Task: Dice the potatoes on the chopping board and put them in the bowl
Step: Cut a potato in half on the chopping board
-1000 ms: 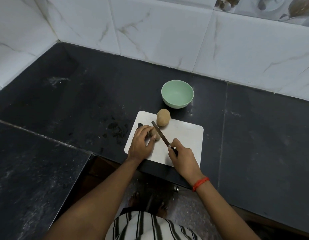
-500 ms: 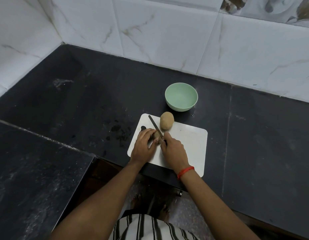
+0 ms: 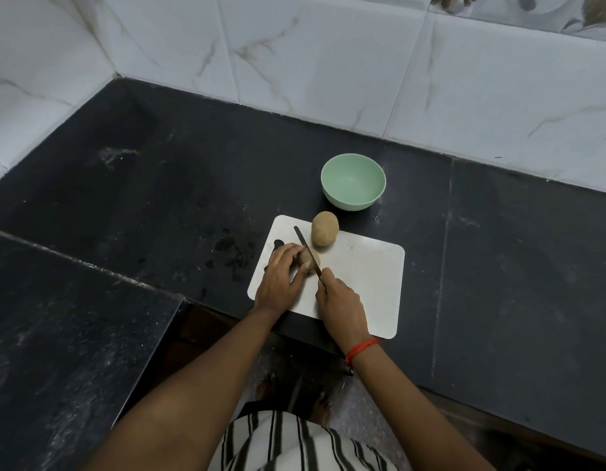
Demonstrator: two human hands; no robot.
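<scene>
On the white chopping board (image 3: 362, 283), the left hand (image 3: 279, 277) curls its fingers over a small potato (image 3: 307, 258), holding it down near the board's left end. The right hand (image 3: 340, 302) grips the handle of a knife (image 3: 306, 245), whose blade rests against the potato's right side with its tip pointing away. A second, whole potato (image 3: 324, 228) sits at the board's far edge, just beside the pale green bowl (image 3: 350, 202) on the black countertop (image 3: 159, 198).

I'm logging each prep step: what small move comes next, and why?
Probably press the thin metal knife down through the small brown potato: the left hand steadies it on the white chopping board, and the right hand holds the blade across it.
</scene>
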